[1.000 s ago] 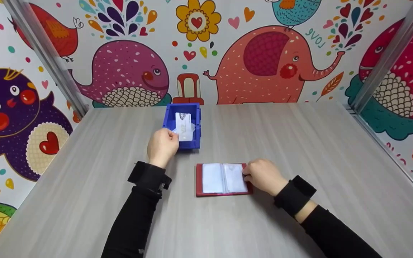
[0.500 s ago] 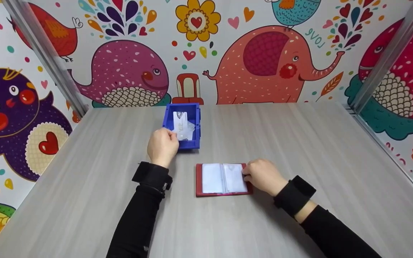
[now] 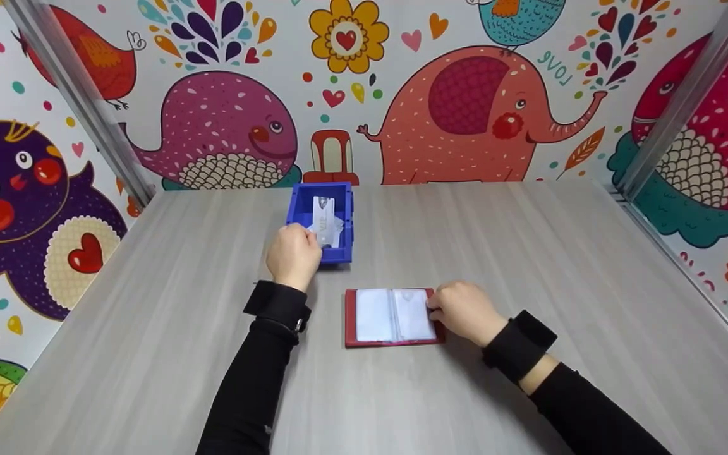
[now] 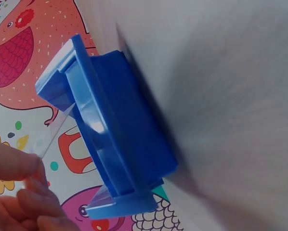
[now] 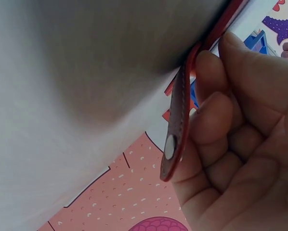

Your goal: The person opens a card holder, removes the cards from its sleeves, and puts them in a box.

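Note:
My left hand point(image 3: 293, 256) is at the near left side of a blue plastic bin point(image 3: 337, 255), its thumb and fingers pinching a clear card with VIP lettering point(image 3: 323, 218). In the left wrist view this card point(image 4: 56, 132) is seen nearly edge-on, slanting from the fingertips to the bin's opening. Other pale cards point(image 3: 337, 229) lie in the bin beneath it. Lower on the table, a red card holder point(image 3: 351, 319) lies spread open with clear sleeves point(image 3: 375, 315). My right hand point(image 3: 466, 309) pinches its right edge, beside a strap with a metal snap point(image 5: 170, 147).
The light wood-grain table point(image 3: 515, 246) carries the bin near its back edge. Printed cartoon walls point(image 3: 459, 114) stand behind and at both sides, with metal posts point(image 3: 79, 95) at the corners.
The VIP card has tilted left, then swung back right and turned narrower to the head view. My left hand has shifted slightly right. My right hand and the card holder have stayed put.

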`<move>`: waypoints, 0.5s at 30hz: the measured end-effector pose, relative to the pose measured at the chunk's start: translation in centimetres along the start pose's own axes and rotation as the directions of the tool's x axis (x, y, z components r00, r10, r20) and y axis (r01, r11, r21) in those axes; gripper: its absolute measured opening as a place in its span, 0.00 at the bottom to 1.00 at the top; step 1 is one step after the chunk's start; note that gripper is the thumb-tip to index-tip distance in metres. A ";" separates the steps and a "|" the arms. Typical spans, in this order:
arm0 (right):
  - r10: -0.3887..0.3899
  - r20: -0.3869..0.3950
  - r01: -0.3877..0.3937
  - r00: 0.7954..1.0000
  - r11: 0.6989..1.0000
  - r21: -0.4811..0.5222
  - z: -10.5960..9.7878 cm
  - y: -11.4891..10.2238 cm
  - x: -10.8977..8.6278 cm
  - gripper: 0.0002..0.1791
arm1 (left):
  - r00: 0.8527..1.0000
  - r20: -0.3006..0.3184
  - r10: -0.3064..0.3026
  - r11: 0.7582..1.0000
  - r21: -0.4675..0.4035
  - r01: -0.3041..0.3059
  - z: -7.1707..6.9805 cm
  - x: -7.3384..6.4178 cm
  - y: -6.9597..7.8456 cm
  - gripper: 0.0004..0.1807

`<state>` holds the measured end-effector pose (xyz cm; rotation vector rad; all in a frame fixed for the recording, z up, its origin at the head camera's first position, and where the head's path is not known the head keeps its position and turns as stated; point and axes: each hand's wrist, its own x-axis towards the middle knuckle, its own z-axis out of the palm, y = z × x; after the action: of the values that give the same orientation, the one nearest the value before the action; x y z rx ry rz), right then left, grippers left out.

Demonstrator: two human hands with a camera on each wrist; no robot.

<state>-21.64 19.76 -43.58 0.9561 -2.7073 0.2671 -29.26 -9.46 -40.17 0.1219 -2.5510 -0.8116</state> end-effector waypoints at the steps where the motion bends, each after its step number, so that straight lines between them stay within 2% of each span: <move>1: 0.000 0.000 0.000 1.000 1.000 0.001 0.0 0.0 0.0 0.14 | 1.000 -0.001 -0.002 1.000 0.001 0.002 0.1 0.1 0.0 0.09; 15: -0.011 0.001 0.011 1.000 1.000 0.001 -0.1 -0.1 0.0 0.12 | 0.999 0.027 -0.020 1.000 0.019 0.020 0.7 0.5 -0.3 0.10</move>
<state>-21.58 19.75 -43.47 0.9712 -2.7019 0.2658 -30.03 -9.41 -40.62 0.1436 -2.5869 -0.8026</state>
